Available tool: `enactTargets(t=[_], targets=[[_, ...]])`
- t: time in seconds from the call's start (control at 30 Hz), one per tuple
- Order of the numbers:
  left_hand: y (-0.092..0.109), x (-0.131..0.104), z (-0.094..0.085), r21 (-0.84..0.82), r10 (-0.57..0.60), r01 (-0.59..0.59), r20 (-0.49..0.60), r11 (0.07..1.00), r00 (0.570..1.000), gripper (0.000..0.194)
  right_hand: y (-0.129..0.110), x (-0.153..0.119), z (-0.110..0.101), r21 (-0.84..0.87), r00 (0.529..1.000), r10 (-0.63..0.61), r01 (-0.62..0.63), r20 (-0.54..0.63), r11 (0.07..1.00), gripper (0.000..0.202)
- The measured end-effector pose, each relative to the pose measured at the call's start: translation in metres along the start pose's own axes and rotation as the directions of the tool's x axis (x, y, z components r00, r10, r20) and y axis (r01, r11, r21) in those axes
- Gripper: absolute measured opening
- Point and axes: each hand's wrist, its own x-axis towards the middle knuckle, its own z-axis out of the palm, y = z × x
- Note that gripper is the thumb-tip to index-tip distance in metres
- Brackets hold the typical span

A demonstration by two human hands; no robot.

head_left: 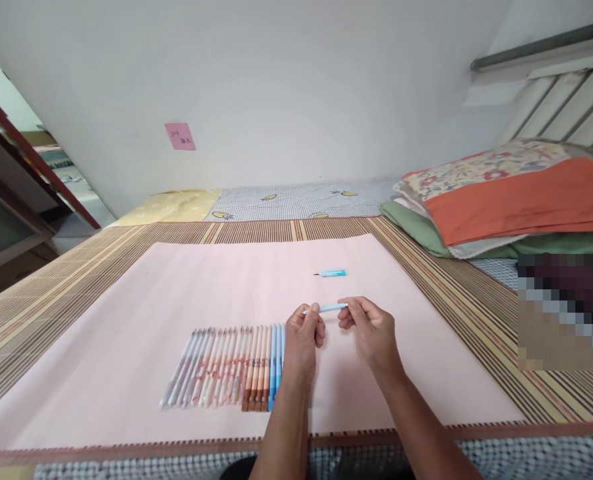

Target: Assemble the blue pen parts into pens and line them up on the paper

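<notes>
A slim, pale blue pen (331, 307) is held level between both hands, above the pink sheet (126, 313). My left hand (303, 333) is closed, pinching its left end between thumb and fingers. At the opposite end, the fingertips of my right hand (371, 330) pinch it too. Just beyond the hands lies a short bright blue pen piece (332, 273), a thin dark tip pointing left. To the left of my left wrist runs a row of several pens: grey-white, red-patterned, then brown-ended (259, 367) and blue (275, 360). My left forearm hides the row's right end.
The sheet rests on a striped bamboo mat (441, 293). Folded orange and floral bedding (516, 200) is piled at the right, above a green cloth (416, 230). A white wall with a pink note (180, 136) stands behind. A blurred patch covers the far right.
</notes>
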Motion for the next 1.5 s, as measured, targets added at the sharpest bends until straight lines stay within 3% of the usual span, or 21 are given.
enactTargets(t=[0.13, 0.27, 0.4, 0.5, 0.6, 0.77, 0.87, 0.97, 1.07, 1.13, 1.17, 1.23, 1.3, 1.4, 1.5], targets=[[0.004, 0.001, -0.002, -0.022, -0.006, 0.007, 0.025, 1.000, 1.000, 0.042, 0.001, 0.002, -0.003, 0.038, 1.000, 0.027, -0.026, -0.003, 0.999, 0.036], [0.010, 0.001, -0.007, -0.005, -0.114, 0.115, 0.138, 0.993, 0.984, 0.037, -0.007, 0.008, -0.011, 0.083, 0.999, 0.022, -0.019, -0.034, 0.996, 0.036], [0.014, 0.001, -0.012, 0.065, -0.191, 0.181, 0.200, 0.981, 0.961, 0.036, -0.020, 0.011, -0.018, 0.015, 0.998, -0.029, 0.028, 0.064, 0.999, 0.037], [0.016, 0.003, -0.018, 0.025, -0.169, 0.168, 0.189, 0.986, 0.967, 0.034, -0.021, 0.015, -0.027, -0.015, 0.992, -0.062, 0.064, 0.112, 0.998, 0.043], [0.018, 0.006, -0.024, -0.087, -0.128, 0.139, 0.122, 0.986, 0.984, 0.034, -0.002, 0.025, -0.040, -0.189, 0.998, -0.065, 0.067, 0.016, 0.980, 0.041], [0.018, 0.009, -0.029, -0.211, -0.125, 0.134, 0.055, 0.968, 0.991, 0.036, 0.047, 0.039, -0.051, -0.653, 0.979, -0.141, 0.202, 0.145, 0.730, 0.025], [0.015, 0.009, -0.026, -0.220, -0.154, 0.161, 0.051, 0.962, 0.987, 0.038, 0.058, 0.040, -0.043, -0.755, 0.978, -0.074, 0.199, 0.196, 0.624, 0.022], [0.013, 0.009, -0.024, -0.201, -0.189, 0.193, 0.038, 0.960, 0.981, 0.039, 0.056, 0.039, -0.036, -0.761, 0.977, -0.073, 0.201, 0.198, 0.617, 0.013], [0.013, 0.009, -0.023, -0.184, -0.192, 0.194, 0.025, 0.964, 0.981, 0.039, 0.051, 0.038, -0.035, -0.566, 0.989, -0.073, 0.131, 0.125, 0.814, 0.007], [0.013, 0.008, -0.022, -0.177, -0.187, 0.188, 0.025, 0.966, 0.982, 0.039, 0.045, 0.038, -0.036, -0.264, 0.998, 0.027, -0.012, 0.051, 0.965, 0.018], [0.013, 0.008, -0.022, -0.172, -0.185, 0.188, 0.029, 0.967, 0.982, 0.039, 0.042, 0.037, -0.037, -0.091, 0.995, 0.093, -0.090, 0.033, 0.992, 0.025], [0.013, 0.008, -0.022, -0.156, -0.184, 0.188, 0.038, 0.970, 0.982, 0.038, 0.033, 0.036, -0.037, 0.198, 0.981, 0.191, -0.196, 0.042, 0.960, 0.030], [0.012, 0.007, -0.021, -0.130, -0.180, 0.184, 0.043, 0.974, 0.983, 0.037, 0.022, 0.035, -0.037, 0.374, 0.970, 0.229, -0.244, 0.084, 0.895, 0.027], [0.012, 0.007, -0.020, -0.079, -0.172, 0.174, 0.037, 0.982, 0.984, 0.035, 0.010, 0.034, -0.037, 0.504, 0.963, 0.233, -0.270, 0.138, 0.820, 0.024], [0.012, 0.008, -0.019, -0.032, -0.161, 0.162, 0.028, 0.986, 0.986, 0.036, 0.002, 0.034, -0.040, 0.528, 0.966, 0.215, -0.259, 0.143, 0.809, 0.021]])
